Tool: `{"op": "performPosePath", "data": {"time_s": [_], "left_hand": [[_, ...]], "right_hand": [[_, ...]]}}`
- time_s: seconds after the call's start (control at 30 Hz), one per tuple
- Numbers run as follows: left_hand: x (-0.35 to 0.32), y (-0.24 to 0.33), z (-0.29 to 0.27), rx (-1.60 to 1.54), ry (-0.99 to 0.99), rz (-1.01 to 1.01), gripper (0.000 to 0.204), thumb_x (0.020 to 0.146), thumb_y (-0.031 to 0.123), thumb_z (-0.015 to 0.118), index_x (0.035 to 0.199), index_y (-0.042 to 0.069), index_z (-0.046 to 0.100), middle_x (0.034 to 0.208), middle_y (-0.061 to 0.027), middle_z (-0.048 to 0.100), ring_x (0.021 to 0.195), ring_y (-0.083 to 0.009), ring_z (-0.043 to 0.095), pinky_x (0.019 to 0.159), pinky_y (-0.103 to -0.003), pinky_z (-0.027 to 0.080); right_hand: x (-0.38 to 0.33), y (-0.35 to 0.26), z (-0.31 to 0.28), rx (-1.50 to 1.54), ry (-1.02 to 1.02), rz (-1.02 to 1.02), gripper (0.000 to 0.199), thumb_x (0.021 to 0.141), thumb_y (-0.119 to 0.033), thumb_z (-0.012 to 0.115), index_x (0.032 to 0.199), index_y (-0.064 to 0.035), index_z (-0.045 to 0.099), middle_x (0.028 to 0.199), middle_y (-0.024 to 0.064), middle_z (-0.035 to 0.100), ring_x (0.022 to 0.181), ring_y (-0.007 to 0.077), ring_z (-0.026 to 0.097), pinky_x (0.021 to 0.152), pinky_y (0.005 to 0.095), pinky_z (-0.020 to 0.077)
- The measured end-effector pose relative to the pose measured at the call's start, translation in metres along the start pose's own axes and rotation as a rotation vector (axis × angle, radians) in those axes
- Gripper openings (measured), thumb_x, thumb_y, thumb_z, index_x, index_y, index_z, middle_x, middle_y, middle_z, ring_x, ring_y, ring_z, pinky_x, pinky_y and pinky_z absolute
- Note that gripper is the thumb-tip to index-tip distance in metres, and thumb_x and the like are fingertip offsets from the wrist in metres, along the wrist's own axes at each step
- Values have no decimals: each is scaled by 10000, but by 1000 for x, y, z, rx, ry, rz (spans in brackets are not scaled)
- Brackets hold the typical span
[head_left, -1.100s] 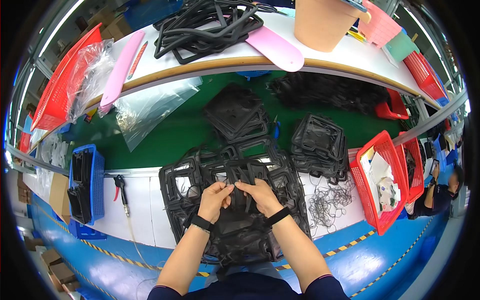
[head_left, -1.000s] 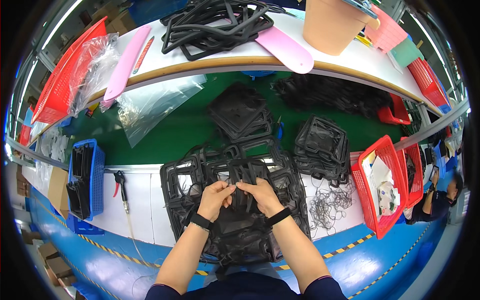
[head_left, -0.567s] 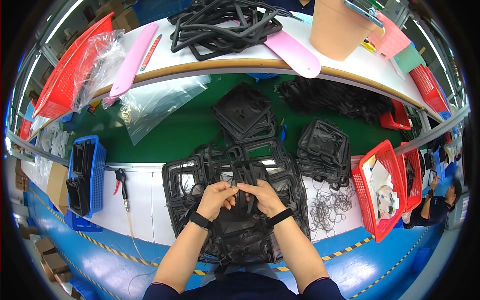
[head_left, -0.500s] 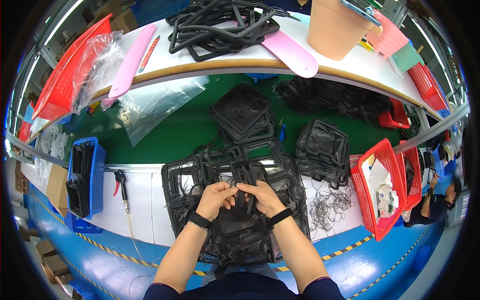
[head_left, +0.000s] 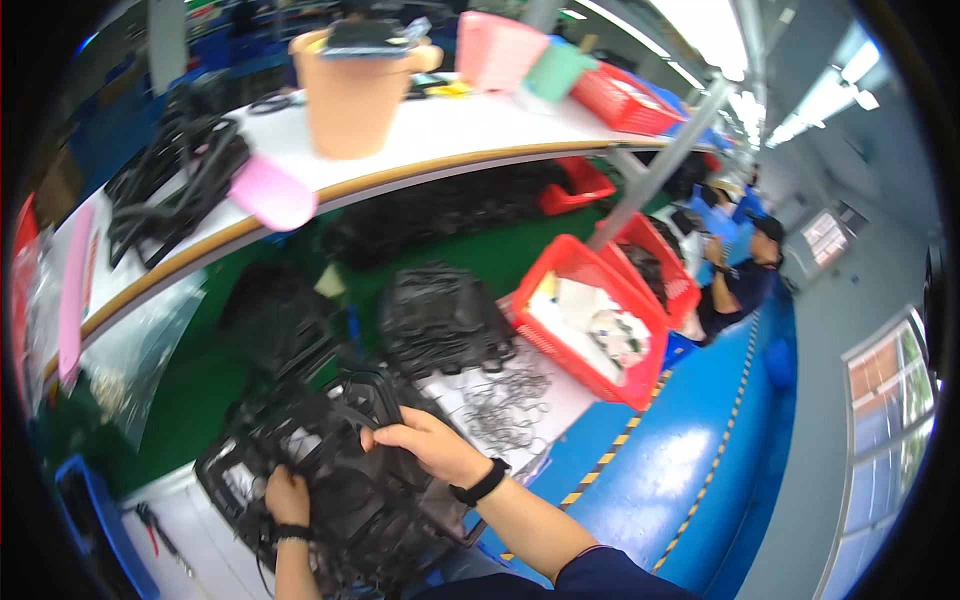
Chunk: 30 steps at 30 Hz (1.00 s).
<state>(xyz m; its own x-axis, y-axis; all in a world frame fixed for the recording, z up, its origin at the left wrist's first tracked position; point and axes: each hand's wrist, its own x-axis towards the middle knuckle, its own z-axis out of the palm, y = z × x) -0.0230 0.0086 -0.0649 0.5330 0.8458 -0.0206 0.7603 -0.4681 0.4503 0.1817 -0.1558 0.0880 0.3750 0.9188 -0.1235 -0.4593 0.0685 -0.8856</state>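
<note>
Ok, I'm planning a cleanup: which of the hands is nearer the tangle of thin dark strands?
Right. The right hand is a short way left of the tangle, over the black frames; the left hand is farther left, also over the frames.

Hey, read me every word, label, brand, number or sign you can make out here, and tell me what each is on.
None: no text can be read in this picture.
White papers and packets in the red basket: any print is too blurred to read.
Thin red strip on the shelf: too small and blurred.
Black frames under the hands: no readable marking.
</note>
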Motion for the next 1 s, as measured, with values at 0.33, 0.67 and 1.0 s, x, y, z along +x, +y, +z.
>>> {"op": "performPosePath", "data": {"time_s": [0.33,0.67,1.0], "left_hand": [[-3,28,-16,341,-113,28,219,720,111,643,900,36,542,874,-157,560,752,-337,601,655,-418,493],[-60,184,-142,-1121,-738,213,578,852,113,611,1341,-13,330,1176,-142,541,1079,-203,525,933,-313,408],[0,146,-178,-1464,-260,-150,184,890,69,437,1003,-52,518,731,-44,520,595,-110,496,620,-289,502]], "right_hand": [[-171,-200,-40,420,317,-542,183,952,-163,368,946,-18,479,601,-24,361,392,61,324,399,231,343],[-89,-51,39,-836,470,-85,241,874,-182,563,874,8,416,582,157,473,548,344,524,516,402,416],[-33,6,42,-943,212,-116,470,772,-339,704,1006,51,584,973,154,599,891,251,609,760,314,492]]}}
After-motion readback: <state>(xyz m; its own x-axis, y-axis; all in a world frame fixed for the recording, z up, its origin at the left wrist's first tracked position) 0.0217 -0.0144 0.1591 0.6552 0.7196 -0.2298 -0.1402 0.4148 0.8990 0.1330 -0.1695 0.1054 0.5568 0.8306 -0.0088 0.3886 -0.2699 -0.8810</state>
